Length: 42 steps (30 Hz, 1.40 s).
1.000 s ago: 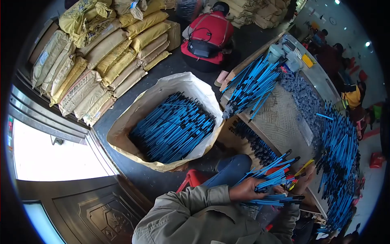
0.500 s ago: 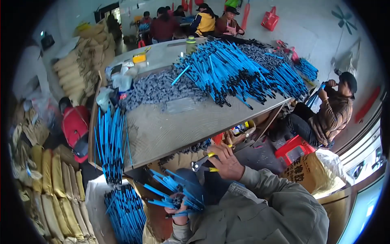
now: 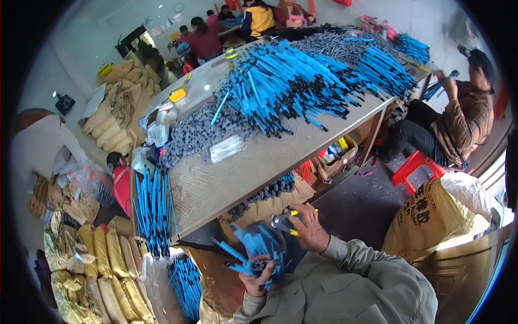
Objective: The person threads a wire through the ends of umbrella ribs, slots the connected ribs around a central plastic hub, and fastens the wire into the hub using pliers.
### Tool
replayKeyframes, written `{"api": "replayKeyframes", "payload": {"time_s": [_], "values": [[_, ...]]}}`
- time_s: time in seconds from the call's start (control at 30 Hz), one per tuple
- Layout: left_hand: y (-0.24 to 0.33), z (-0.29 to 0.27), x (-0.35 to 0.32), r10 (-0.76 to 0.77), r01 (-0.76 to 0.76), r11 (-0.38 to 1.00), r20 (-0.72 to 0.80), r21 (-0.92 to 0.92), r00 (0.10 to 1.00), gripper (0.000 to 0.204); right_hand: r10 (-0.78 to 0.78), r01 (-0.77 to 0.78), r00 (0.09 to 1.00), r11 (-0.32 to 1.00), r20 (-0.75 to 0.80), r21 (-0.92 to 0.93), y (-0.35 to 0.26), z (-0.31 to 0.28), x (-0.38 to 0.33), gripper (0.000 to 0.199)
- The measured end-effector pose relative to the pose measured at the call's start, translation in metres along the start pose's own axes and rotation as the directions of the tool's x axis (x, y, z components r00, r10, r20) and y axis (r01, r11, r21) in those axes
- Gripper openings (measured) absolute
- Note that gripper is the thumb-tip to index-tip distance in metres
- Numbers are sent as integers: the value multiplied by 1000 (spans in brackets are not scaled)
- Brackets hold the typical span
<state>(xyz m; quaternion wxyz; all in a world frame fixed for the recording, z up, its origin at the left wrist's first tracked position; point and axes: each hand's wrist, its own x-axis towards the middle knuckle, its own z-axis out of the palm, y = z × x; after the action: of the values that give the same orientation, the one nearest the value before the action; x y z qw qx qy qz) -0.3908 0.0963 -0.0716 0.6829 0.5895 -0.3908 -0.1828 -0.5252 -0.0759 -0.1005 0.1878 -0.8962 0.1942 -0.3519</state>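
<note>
My left hand (image 3: 254, 282) is closed round a bundle of blue rods (image 3: 259, 245) with dark ends, low in front of my body. The rods fan up and to the left, partly blurred. In my right hand (image 3: 313, 232) is a pair of pliers (image 3: 279, 220) with a metal head and yellow handles. Its head points left, over the upper right side of the bundle. Whether the jaws touch a rod cannot be made out.
Before me the table (image 3: 216, 189) bears a big heap of blue rods (image 3: 291, 81) and a grey pile of small parts (image 3: 208, 129). Left stands a sack of rods (image 3: 186, 283). A red stool (image 3: 415, 170), a large printed sack (image 3: 426, 216) and a seated co-worker (image 3: 467, 119) are right.
The view has tilted and shifted. The bundle in my left hand has swung more upright and come nearer the pliers. Both hands keep their hold.
</note>
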Motion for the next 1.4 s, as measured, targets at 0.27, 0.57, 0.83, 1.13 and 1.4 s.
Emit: {"api": "replayKeyframes", "payload": {"time_s": [0.27,0.57,0.83,1.13,1.4], "values": [[8,10,8,-155,151,988,131,42,979,21,-38,38,999,996,-1,77,27,18,17,47],[10,-12,-6,-129,128,992,-58,-20,990,22,-285,152,905,909,315,388,6,77,69,26],[5,-26,-15,-141,132,988,-105,-83,984,22,-482,328,860,776,170,538,-79,69,233,11],[10,-50,-29,-13,12,1000,-57,-23,998,23,-306,-104,772,804,557,586,-177,157,365,22],[5,-77,-27,-175,161,972,-69,-172,982,24,-464,-33,779,640,421,767,-150,81,284,12]]}}
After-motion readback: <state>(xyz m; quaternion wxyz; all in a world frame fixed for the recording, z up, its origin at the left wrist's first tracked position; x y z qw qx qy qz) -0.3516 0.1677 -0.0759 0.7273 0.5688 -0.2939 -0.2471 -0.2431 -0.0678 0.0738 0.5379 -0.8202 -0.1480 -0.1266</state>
